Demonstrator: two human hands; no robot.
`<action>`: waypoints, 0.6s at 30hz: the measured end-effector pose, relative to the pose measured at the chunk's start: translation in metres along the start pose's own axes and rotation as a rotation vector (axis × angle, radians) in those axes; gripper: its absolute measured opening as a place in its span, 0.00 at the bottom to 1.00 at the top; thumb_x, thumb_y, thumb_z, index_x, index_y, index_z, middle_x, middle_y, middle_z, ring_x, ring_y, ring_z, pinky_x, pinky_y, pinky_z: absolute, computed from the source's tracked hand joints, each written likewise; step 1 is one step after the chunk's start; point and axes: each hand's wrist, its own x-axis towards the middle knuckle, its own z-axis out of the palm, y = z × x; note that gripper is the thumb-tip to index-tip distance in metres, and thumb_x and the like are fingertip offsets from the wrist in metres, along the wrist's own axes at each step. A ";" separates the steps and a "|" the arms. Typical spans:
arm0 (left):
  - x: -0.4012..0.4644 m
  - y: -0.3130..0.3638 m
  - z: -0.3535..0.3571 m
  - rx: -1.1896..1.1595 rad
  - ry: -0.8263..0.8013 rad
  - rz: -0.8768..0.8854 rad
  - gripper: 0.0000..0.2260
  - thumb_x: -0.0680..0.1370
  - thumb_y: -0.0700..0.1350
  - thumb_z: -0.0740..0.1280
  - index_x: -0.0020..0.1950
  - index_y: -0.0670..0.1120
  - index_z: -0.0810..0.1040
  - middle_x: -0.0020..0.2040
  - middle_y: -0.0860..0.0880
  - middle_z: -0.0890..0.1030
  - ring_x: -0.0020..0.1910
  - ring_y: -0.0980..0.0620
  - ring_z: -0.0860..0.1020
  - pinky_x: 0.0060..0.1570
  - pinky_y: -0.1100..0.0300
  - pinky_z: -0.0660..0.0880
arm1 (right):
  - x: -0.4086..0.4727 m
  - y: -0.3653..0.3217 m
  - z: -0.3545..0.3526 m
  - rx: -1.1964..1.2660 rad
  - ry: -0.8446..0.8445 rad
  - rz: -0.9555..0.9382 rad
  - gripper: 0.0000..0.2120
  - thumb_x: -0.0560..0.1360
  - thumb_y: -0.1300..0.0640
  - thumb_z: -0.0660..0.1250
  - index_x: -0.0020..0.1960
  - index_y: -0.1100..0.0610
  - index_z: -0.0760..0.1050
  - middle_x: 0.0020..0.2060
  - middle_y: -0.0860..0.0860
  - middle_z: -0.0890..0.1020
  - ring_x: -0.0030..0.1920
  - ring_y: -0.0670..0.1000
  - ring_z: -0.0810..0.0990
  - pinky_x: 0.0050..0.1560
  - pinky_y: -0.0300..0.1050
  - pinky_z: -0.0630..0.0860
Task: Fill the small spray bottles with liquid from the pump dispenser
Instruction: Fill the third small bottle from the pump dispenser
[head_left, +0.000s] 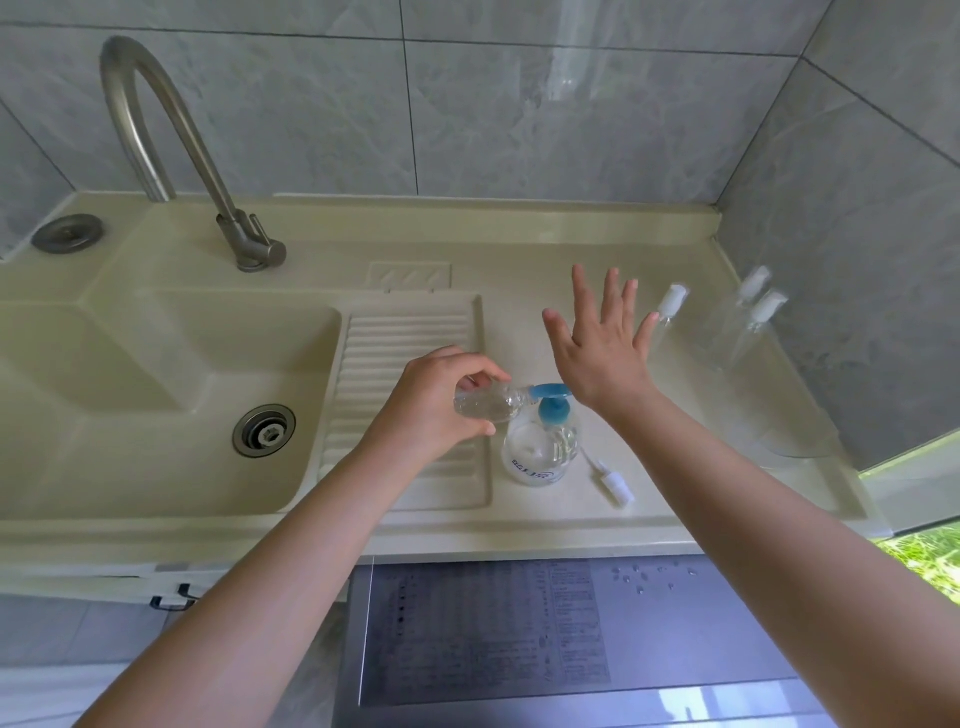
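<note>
I see the left hand (436, 400) gripping a small spray bottle (488, 404) tipped sideways, its mouth at the pump dispenser (540, 447) spout to catch liquid, while the right hand (602, 348), fingers spread, apparently presses the pump with its heel.

Item count: four small spray bottles, namely one uncapped (485, 404) and three capped (670, 312) (748, 291) (763, 317). One pump dispenser (540, 447). One loose spray cap (613, 480). One tap (171, 140). One sink basin (156, 395). Two hands (441, 400) (602, 348).
</note>
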 end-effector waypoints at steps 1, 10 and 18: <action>0.000 0.000 0.001 -0.005 0.000 -0.002 0.24 0.60 0.37 0.82 0.53 0.52 0.84 0.47 0.54 0.80 0.46 0.57 0.78 0.47 0.78 0.68 | -0.001 0.001 0.003 -0.026 -0.002 -0.012 0.30 0.84 0.39 0.46 0.82 0.46 0.40 0.81 0.56 0.39 0.79 0.57 0.33 0.75 0.63 0.32; -0.001 -0.003 -0.001 -0.013 0.000 -0.010 0.24 0.60 0.37 0.82 0.53 0.52 0.84 0.47 0.54 0.80 0.46 0.58 0.78 0.48 0.77 0.69 | 0.000 0.003 0.005 0.046 -0.069 0.055 0.33 0.82 0.36 0.47 0.82 0.44 0.40 0.81 0.55 0.38 0.79 0.56 0.33 0.76 0.63 0.32; -0.001 0.000 0.000 -0.020 -0.010 -0.015 0.24 0.61 0.37 0.82 0.53 0.52 0.84 0.48 0.54 0.80 0.47 0.59 0.78 0.48 0.77 0.69 | -0.005 0.006 0.016 0.019 -0.093 0.055 0.31 0.83 0.38 0.47 0.82 0.44 0.41 0.81 0.56 0.39 0.80 0.57 0.34 0.76 0.64 0.33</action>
